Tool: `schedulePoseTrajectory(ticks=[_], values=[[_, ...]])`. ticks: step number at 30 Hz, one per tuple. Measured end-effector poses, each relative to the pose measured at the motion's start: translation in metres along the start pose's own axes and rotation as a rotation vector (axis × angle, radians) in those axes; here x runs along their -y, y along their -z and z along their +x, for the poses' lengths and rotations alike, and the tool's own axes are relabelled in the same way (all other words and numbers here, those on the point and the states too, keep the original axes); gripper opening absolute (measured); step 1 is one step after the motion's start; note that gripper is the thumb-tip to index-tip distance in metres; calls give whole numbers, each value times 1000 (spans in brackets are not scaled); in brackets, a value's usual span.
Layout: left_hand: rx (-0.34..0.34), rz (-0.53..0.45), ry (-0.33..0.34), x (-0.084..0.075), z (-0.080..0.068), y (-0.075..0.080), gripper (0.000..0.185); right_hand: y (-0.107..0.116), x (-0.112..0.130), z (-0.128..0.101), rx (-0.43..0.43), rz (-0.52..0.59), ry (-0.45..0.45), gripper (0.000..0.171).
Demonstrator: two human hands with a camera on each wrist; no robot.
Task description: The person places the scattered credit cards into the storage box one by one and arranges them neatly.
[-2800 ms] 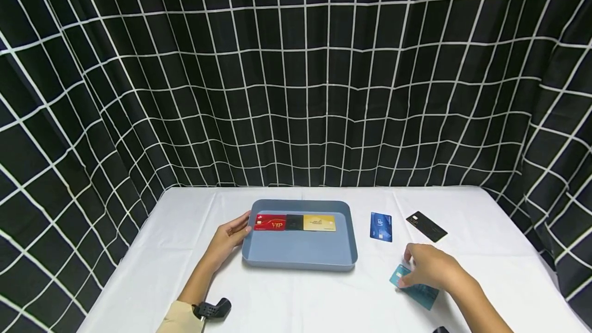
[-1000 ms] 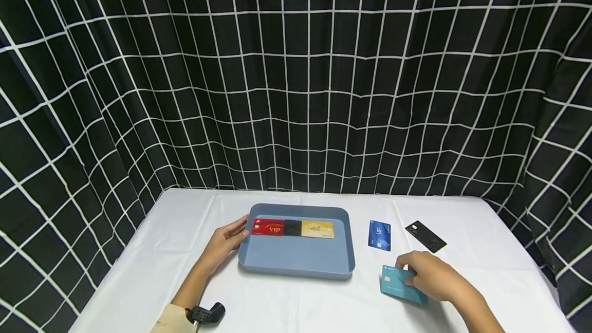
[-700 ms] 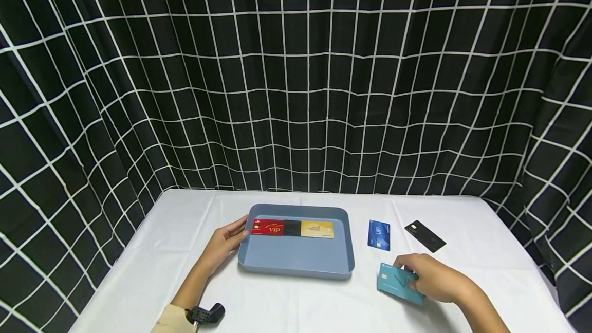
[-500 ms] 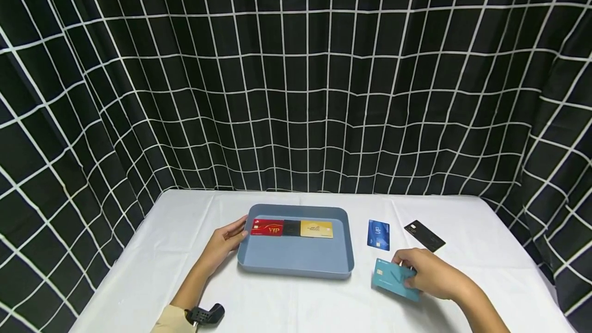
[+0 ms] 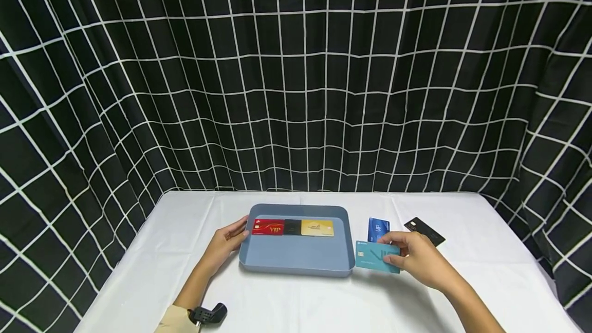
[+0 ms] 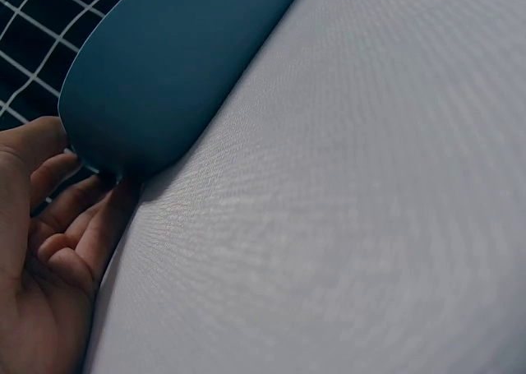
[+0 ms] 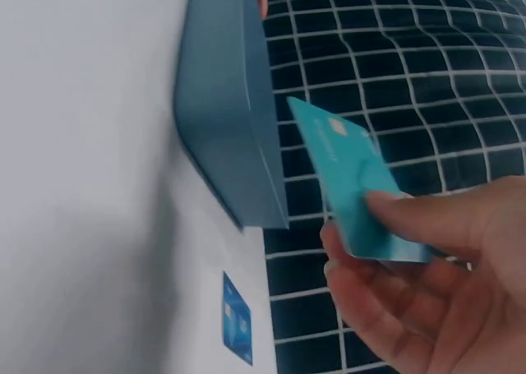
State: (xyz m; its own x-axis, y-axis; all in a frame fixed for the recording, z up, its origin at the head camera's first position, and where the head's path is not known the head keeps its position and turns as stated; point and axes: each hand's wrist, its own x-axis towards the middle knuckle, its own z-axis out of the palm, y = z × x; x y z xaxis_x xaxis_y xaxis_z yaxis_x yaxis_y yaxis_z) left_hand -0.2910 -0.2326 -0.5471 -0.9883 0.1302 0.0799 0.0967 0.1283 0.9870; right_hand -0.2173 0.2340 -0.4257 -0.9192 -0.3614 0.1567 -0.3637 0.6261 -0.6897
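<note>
A teal card (image 5: 372, 257) is pinched between the thumb and fingers of my right hand (image 5: 418, 261), held above the table beside the tray's right end. The right wrist view shows the thumb on the face of the teal card (image 7: 349, 173), fingers behind it. My left hand (image 5: 224, 245) grips the left end of the blue-grey tray (image 5: 296, 256), thumb at the rim. In the left wrist view its curled fingers (image 6: 74, 234) meet the tray's corner. Inside the tray lie a red VIP card (image 5: 268, 227), a black card (image 5: 292, 227) and a gold card (image 5: 317, 228), in a row along the back.
A blue card (image 5: 378, 227) lies on the white tablecloth (image 5: 287, 307) right of the tray, partly hidden by my right hand. Behind that hand lies another black card (image 5: 427, 231), angled. A black curtain with a white grid (image 5: 296, 91) surrounds the table's back and sides.
My right hand took hold of the teal card on the table, lifted it, and brought it left and away from me to the tray's right end. The left hand has stayed at the tray.
</note>
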Motion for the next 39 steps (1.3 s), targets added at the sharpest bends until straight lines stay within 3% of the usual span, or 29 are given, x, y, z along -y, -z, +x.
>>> schedulePoseTrajectory(ticks=[6,11,25,31,39], values=[[-7,-10,11,3,-2,2,54,-12,8,11,0,181,-55,28],[-10,-20,21,5,-3,3,54,-27,17,22,-5,249,-116,26],[-22,-8,16,9,-10,2,54,-59,30,54,20,331,-95,19],[-12,-5,7,7,-8,3,54,-76,39,63,41,380,-136,24],[0,-11,9,0,1,2,52,-97,53,81,1,305,-189,26]])
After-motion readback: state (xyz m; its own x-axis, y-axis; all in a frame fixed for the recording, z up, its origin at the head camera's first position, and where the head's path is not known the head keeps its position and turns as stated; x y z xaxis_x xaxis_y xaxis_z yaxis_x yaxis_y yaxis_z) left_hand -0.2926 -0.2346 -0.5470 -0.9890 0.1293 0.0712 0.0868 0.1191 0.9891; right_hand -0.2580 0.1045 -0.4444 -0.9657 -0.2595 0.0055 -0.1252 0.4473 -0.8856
